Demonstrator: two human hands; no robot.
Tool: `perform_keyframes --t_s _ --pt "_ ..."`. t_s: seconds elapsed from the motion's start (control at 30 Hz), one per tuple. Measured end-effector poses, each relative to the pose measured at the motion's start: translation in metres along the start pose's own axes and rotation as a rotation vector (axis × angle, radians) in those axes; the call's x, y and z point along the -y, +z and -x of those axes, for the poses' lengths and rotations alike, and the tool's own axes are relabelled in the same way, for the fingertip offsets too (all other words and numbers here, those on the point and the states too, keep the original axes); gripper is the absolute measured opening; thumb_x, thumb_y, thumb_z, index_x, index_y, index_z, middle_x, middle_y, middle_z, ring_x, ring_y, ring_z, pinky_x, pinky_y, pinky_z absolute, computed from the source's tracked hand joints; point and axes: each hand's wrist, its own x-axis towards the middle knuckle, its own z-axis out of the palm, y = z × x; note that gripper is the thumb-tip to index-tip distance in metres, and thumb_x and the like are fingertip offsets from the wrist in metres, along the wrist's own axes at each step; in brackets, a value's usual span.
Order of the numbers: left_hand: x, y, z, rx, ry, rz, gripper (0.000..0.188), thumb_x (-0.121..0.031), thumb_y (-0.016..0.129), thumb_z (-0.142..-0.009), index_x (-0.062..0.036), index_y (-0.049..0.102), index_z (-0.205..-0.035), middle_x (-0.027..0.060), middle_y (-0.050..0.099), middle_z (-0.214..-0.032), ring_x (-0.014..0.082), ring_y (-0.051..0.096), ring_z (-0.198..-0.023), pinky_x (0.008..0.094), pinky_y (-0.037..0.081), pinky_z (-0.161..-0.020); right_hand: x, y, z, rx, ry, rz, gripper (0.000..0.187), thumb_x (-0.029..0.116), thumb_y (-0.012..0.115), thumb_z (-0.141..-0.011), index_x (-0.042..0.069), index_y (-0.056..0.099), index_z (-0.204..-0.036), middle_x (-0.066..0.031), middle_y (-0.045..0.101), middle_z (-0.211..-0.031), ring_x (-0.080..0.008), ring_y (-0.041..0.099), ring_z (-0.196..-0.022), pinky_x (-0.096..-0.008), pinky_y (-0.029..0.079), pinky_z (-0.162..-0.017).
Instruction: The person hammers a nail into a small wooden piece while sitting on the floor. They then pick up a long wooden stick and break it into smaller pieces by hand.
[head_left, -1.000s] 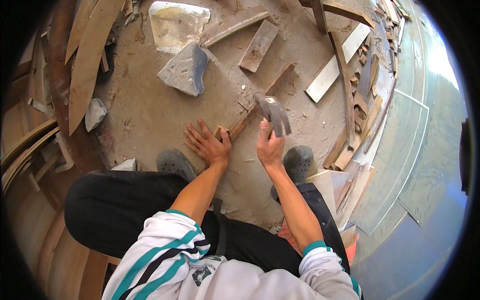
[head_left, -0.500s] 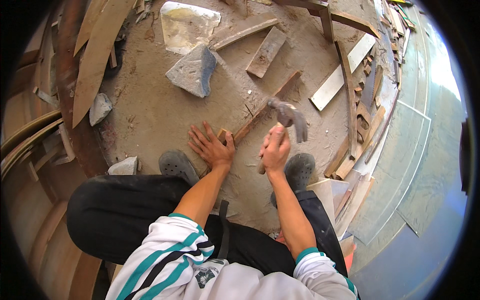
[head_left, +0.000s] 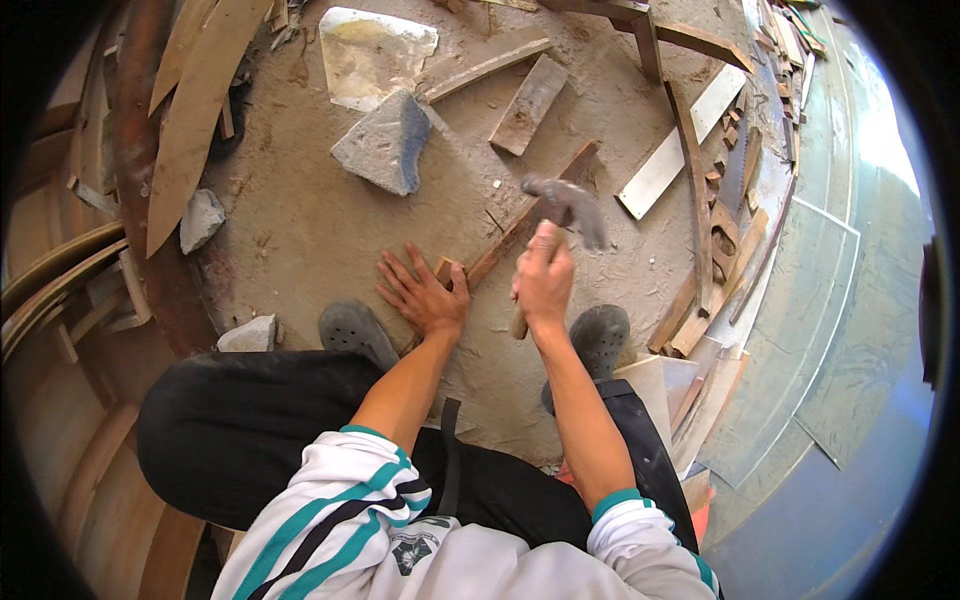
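While the left hand (head_left: 425, 292) lies palm-down with fingers spread, its thumb is right by the near end of the brown wooden strip (head_left: 510, 240); can't tell how much wood is under the palm. Strip runs away from that hand, up and to the right across the dusty floor (head_left: 300, 240). Right hand (head_left: 545, 280) is clamped round the handle of a claw hammer (head_left: 567, 205), butt poking out below the fist. Head overlaps the strip in view, a bit blurred; can't tell if it touches. Thin dark spike (head_left: 494, 219) shows at the strip's left edge, between left hand and hammer head. Small wood block (head_left: 444, 268) sits between left thumb and index finger. Grey stone (head_left: 385, 145) lies beyond the left hand, well apart.
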Motion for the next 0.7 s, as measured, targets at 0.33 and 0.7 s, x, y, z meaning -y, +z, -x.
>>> perform_keyframes --t_s 0.33,0.7 --pt "0.006 0.005 0.001 -0.04 0.007 0.007 0.084 -0.059 0.04 -0.098 -0.0094 0.013 -0.161 0.0251 0.0 -0.166 0.0427 -0.005 -0.154 0.0606 -0.003 -0.121 0.04 -0.026 -0.027 0.111 0.199 -0.062 0.055 0.057 0.039 -0.104 0.007 0.049 -0.083 0.0007 0.045 -0.054 -0.0115 0.047 -0.038 -0.0292 0.041 -0.035" --pt "0.005 0.005 0.001 -0.066 0.004 0.044 0.085 -0.057 0.047 -0.096 -0.0106 0.016 -0.16 0.0241 0.001 -0.166 0.0414 -0.005 -0.154 0.0618 -0.002 -0.121 -0.006 -0.014 -0.009 0.036 -0.159 -0.008 0.056 0.052 0.046 -0.104 -0.001 0.054 -0.088 -0.0074 0.052 -0.054 -0.0192 0.052 -0.039 -0.0351 0.042 -0.039"
